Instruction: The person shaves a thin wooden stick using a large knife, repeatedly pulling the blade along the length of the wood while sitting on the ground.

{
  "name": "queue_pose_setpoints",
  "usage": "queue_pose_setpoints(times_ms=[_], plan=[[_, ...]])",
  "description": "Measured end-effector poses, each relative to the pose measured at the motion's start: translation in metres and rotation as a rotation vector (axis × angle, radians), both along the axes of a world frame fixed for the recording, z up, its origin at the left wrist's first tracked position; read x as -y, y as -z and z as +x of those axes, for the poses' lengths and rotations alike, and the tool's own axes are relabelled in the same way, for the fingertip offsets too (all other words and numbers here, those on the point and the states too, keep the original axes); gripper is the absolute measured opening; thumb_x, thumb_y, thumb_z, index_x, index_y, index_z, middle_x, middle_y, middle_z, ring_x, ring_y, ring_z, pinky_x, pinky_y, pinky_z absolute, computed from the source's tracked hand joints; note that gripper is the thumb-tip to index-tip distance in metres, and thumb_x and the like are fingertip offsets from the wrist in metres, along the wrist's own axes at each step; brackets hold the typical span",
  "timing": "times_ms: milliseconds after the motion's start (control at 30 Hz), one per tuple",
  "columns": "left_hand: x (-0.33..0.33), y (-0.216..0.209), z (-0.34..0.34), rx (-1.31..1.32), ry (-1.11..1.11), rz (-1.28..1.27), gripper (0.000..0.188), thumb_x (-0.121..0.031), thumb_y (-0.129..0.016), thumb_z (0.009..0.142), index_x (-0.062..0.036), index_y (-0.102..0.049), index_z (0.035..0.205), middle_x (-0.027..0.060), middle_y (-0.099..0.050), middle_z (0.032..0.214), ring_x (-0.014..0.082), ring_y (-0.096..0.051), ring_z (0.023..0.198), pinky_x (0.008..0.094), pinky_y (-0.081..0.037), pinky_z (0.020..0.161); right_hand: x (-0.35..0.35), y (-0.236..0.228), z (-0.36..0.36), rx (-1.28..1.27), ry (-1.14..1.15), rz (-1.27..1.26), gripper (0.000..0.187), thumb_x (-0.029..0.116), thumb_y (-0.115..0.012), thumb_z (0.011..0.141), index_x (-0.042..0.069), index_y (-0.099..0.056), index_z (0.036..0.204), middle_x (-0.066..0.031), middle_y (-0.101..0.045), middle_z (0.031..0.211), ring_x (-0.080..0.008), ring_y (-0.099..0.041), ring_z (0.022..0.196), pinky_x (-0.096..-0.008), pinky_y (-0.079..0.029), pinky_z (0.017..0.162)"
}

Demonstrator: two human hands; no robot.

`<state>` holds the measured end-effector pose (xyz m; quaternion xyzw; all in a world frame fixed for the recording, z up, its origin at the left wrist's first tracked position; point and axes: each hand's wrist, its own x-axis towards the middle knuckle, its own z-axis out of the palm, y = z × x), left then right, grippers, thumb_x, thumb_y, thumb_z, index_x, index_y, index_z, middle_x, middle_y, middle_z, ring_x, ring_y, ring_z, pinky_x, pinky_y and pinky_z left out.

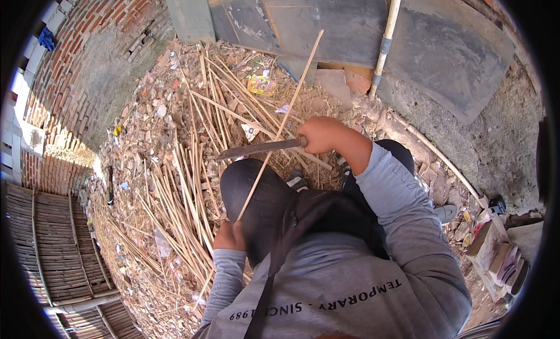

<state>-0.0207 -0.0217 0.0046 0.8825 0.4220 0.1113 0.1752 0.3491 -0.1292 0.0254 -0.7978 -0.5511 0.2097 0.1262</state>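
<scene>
My right hand is closed round the handle of a machete, whose dark, worn blade points left above my knee. Near my left thigh, my left hand grips the lower end of a long, thin bamboo strip. That strip slants up and away to the right, and the blade crosses it near its middle. I cannot tell whether the edge touches it. Many more bamboo strips lie loosely piled on the ground to the left, and another bundle lies ahead.
Rubble and litter cover the ground, with a yellow wrapper ahead. Dark boards and a pale pipe stand at the far side. A brick wall rises at left, above a bamboo slat panel. Wooden blocks lie at right.
</scene>
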Motion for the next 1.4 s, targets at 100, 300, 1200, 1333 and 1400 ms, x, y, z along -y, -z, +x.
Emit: queue_pose_setpoints(times_ms=[100, 300, 1200, 1333, 1400], plan=[[0.002, 0.005, -0.002, 0.033, -0.009, 0.001, 0.038, -0.038, -0.054, 0.093, -0.0020, -0.055, 0.081, 0.0207, -0.059, 0.066, 0.0388, -0.060, 0.064, 0.0428, -0.045, 0.057, 0.000, -0.003, -0.004, 0.006, -0.046, -0.026, 0.028, 0.022, -0.066, 0.067, 0.016, -0.069, 0.094, -0.0139, -0.066, 0.083, -0.0344, -0.064, 0.085, -0.0472, -0.051, 0.072], [-0.008, 0.008, 0.002, -0.074, 0.007, -0.088, 0.036, -0.037, -0.053, 0.092, -0.0018, -0.057, 0.086, 0.0261, -0.062, 0.075, 0.0467, -0.060, 0.074, 0.0517, -0.046, 0.065, -0.001, -0.001, -0.002, -0.028, -0.025, -0.017, 0.026, 0.020, -0.066, 0.066, 0.014, -0.069, 0.092, -0.0132, -0.066, 0.081, -0.0335, -0.064, 0.083, -0.0465, -0.051, 0.071], [-0.007, 0.000, 0.012, -0.224, 0.008, -0.054, 0.044, -0.042, -0.040, 0.095, -0.0046, -0.062, 0.089, 0.0265, -0.063, 0.077, 0.0467, -0.060, 0.075, 0.0551, -0.046, 0.068, -0.006, 0.009, -0.008, -0.023, -0.059, -0.007, 0.031, 0.031, -0.070, 0.068, 0.009, -0.068, 0.090, -0.0192, -0.065, 0.080, -0.0385, -0.062, 0.083, -0.0462, -0.050, 0.072], [-0.006, 0.004, 0.011, -0.240, -0.007, -0.030, 0.043, -0.043, -0.042, 0.095, -0.0052, -0.062, 0.087, 0.0261, -0.063, 0.075, 0.0463, -0.061, 0.073, 0.0551, -0.047, 0.066, -0.009, 0.023, 0.011, -0.114, -0.005, -0.022, 0.029, 0.028, -0.068, 0.067, 0.008, -0.068, 0.089, -0.0184, -0.065, 0.082, -0.0375, -0.063, 0.083, -0.0458, -0.050, 0.073], [-0.009, 0.004, 0.013, -0.257, -0.018, -0.022, 0.043, -0.043, -0.042, 0.095, -0.0054, -0.062, 0.087, 0.0262, -0.063, 0.074, 0.0462, -0.061, 0.073, 0.0549, -0.047, 0.066, -0.013, 0.021, 0.017, -0.088, 0.049, 0.004, 0.025, 0.022, -0.064, 0.066, 0.008, -0.068, 0.086, -0.0174, -0.066, 0.086, -0.0359, -0.064, 0.084, -0.0449, -0.051, 0.073]])
